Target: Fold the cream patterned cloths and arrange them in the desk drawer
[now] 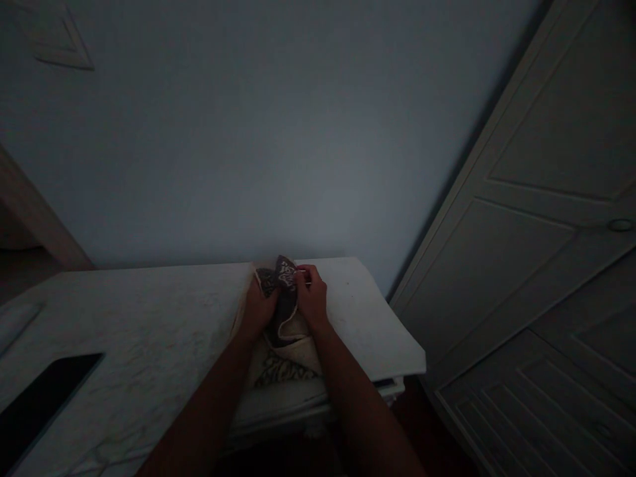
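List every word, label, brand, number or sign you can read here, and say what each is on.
None can be read.
Patterned cloth: pale markings on dark fabric, with no readable lettering.
Dark flat device: no readable text on its upper face.
Wall piece at upper left: too dim and blurred to tell whether it bears any.

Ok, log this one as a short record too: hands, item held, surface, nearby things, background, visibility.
left hand: grips the dark-and-cream patterned cloth from its left side
right hand: fingers closed at the cloth's upper right edge
cloth: bunched between the hands, lower part spread below them
surface: white table with grey mottling
nearby: black flat rectangular object at lower left, cut off by the frame
background: plain blue-grey wall; pale panelled cabinet doors at right
visibility: dim; thin pale detail by the right fingers unidentifiable
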A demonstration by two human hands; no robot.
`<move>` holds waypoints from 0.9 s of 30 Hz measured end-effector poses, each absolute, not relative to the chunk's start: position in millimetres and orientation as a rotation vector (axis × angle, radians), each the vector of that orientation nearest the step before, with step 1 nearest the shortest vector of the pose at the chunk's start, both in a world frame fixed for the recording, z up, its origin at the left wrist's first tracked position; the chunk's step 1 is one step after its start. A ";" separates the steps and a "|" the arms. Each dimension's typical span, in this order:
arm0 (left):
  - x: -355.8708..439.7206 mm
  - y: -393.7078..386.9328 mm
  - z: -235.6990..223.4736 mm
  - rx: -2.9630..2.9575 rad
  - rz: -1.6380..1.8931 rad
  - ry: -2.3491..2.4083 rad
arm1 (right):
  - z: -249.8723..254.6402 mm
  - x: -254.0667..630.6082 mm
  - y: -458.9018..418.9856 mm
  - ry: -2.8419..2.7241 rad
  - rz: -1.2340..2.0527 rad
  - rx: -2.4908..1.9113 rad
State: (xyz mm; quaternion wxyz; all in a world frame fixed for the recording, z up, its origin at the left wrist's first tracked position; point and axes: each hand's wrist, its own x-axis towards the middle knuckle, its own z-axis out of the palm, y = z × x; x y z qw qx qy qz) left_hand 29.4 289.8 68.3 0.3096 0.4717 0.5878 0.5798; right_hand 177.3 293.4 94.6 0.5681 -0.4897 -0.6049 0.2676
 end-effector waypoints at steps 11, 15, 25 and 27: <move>29.9 287.7 70.1 0.904 1.632 1.351 | 88.5 176.0 294.0 -1.487 0.643 -1.560; 31.6 286.6 72.9 0.939 1.636 1.375 | 82.9 172.6 303.0 -1.219 0.948 -1.241; 20.8 285.0 77.7 0.909 1.704 1.482 | 91.1 176.1 309.4 -0.661 1.341 -0.551; 18.6 282.2 81.2 0.848 1.781 1.510 | 94.5 174.7 305.6 -0.753 1.251 -0.519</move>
